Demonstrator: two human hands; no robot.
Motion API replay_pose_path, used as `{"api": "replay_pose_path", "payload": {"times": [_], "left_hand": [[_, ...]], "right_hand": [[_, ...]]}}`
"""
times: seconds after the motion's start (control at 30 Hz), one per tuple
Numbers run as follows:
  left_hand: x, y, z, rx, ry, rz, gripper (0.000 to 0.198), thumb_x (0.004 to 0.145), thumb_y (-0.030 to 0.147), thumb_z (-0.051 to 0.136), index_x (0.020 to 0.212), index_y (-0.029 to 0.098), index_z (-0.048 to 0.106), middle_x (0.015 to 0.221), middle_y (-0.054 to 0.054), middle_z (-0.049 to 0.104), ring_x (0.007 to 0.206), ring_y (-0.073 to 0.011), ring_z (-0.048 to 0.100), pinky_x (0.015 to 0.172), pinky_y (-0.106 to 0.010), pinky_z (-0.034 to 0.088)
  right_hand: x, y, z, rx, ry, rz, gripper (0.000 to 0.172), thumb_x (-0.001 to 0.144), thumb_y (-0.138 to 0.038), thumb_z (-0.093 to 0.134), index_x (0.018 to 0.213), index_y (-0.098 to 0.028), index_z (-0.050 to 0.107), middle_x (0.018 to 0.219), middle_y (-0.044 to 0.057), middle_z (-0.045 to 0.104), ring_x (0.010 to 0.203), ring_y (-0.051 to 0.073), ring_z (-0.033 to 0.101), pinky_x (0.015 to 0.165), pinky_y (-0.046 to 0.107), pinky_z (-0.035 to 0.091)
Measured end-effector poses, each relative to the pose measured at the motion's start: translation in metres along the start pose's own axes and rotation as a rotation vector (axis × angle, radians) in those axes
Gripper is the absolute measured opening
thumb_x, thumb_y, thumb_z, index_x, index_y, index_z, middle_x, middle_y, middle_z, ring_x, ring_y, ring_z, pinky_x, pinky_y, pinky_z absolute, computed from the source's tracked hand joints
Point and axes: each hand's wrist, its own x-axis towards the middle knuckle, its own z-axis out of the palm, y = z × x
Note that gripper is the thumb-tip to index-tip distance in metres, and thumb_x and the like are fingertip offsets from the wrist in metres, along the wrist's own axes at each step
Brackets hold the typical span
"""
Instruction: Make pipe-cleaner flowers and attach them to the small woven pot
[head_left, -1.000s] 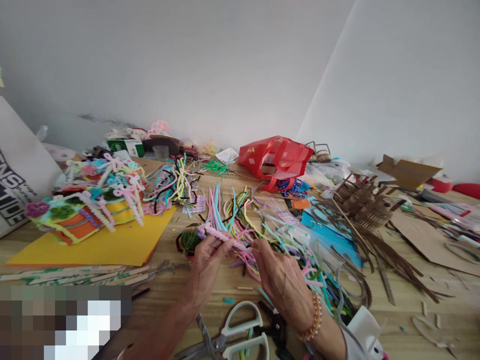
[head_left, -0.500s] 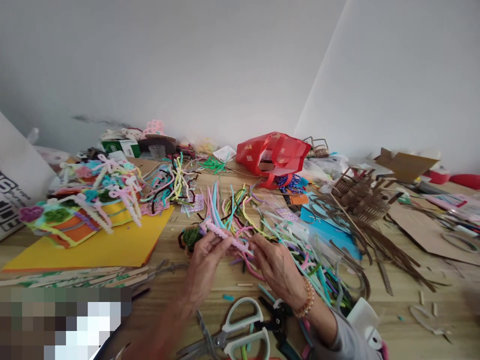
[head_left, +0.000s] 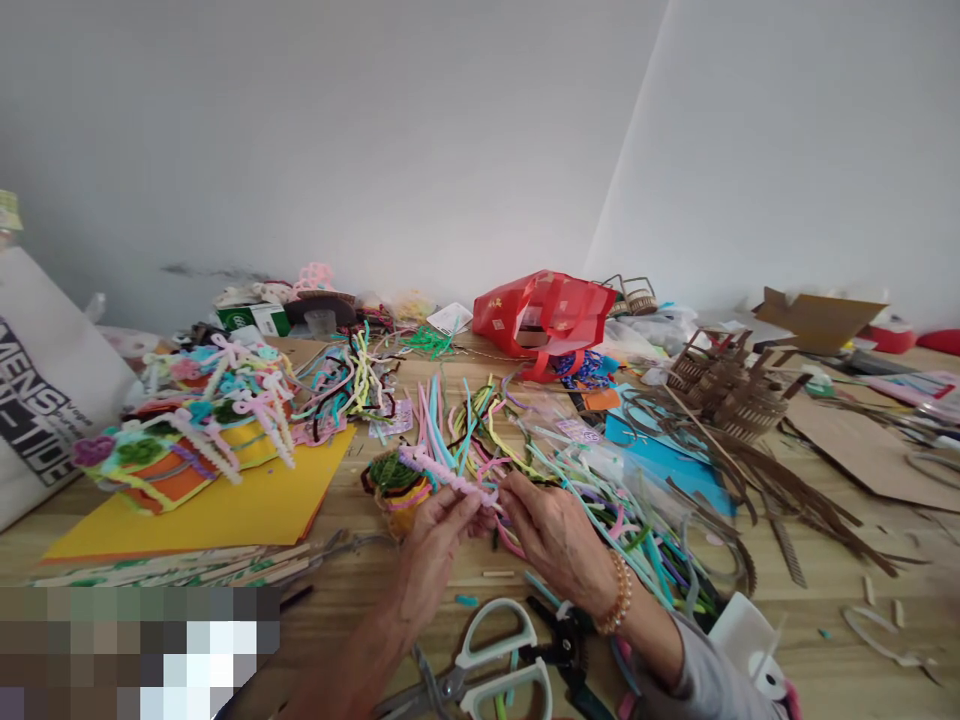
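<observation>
A twisted, fuzzy lilac pipe cleaner (head_left: 435,465) stretches between my two hands over the table. My left hand (head_left: 442,530) pinches it near its middle with thumb and fingers. At its right end my right hand (head_left: 551,535), with a beaded bracelet at the wrist, closes its fingertips on it. Just behind my left hand sits a small basket (head_left: 397,485) with green, yellow and orange fuzzy trim, partly hidden. Loose pipe cleaners in many colours (head_left: 427,415) lie beyond and to the right of the hands.
White-handled scissors (head_left: 499,640) and dark pliers (head_left: 566,640) lie close in front. Decorated baskets (head_left: 180,460) stand on yellow sheets (head_left: 300,500) at left. Farther off are a red bag (head_left: 540,310), blue sheet (head_left: 667,465), brown woven baskets (head_left: 720,385) and an open cardboard box (head_left: 821,325).
The view has shifted slightly, so most things sit a little lower and farther right. My left hand has slid along the lilac pipe cleaner toward my right hand, uncovering more of the small basket.
</observation>
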Motion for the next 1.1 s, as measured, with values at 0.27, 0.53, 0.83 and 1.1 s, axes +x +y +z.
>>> {"api": "replay_pose_path", "payload": {"times": [0.27,0.53,0.83,1.1], "left_hand": [[0.003,-0.004,-0.007,0.178,-0.011,0.077,0.013,0.076,0.030,0.071,0.077,0.018,0.072,0.075,-0.003,0.069,0.072,-0.0168,0.060,0.071,-0.029,0.048],[0.002,0.006,-0.004,0.106,0.040,0.102,0.011,0.074,0.030,0.072,0.072,0.019,0.070,0.069,-0.001,0.065,0.067,-0.0160,0.058,0.070,-0.027,0.048],[0.000,0.010,-0.005,0.419,-0.096,0.129,0.022,0.078,0.035,0.067,0.066,0.017,0.069,0.057,-0.003,0.066,0.055,-0.0160,0.058,0.057,-0.024,0.045],[-0.008,0.037,0.003,0.925,-0.028,0.735,0.009,0.077,0.021,0.069,0.079,0.027,0.075,0.079,-0.006,0.070,0.081,-0.0227,0.061,0.083,-0.032,0.045]], "right_hand": [[0.001,-0.001,-0.001,0.139,-0.117,-0.014,0.021,0.098,-0.026,0.034,0.091,-0.020,0.053,0.071,0.001,0.059,0.060,0.014,0.052,0.060,0.024,0.033],[0.005,0.003,-0.014,0.270,-0.113,-0.025,0.025,0.096,-0.027,0.040,0.076,-0.018,0.053,0.063,-0.003,0.049,0.055,0.011,0.038,0.055,0.023,0.029],[0.006,0.004,-0.021,0.336,-0.089,-0.005,0.021,0.094,-0.026,0.045,0.080,-0.016,0.058,0.060,-0.004,0.047,0.054,0.010,0.037,0.053,0.023,0.028],[0.009,0.013,-0.034,0.441,-0.161,0.024,0.026,0.095,-0.030,0.045,0.078,-0.015,0.058,0.061,-0.004,0.048,0.055,0.009,0.039,0.052,0.022,0.029]]}}
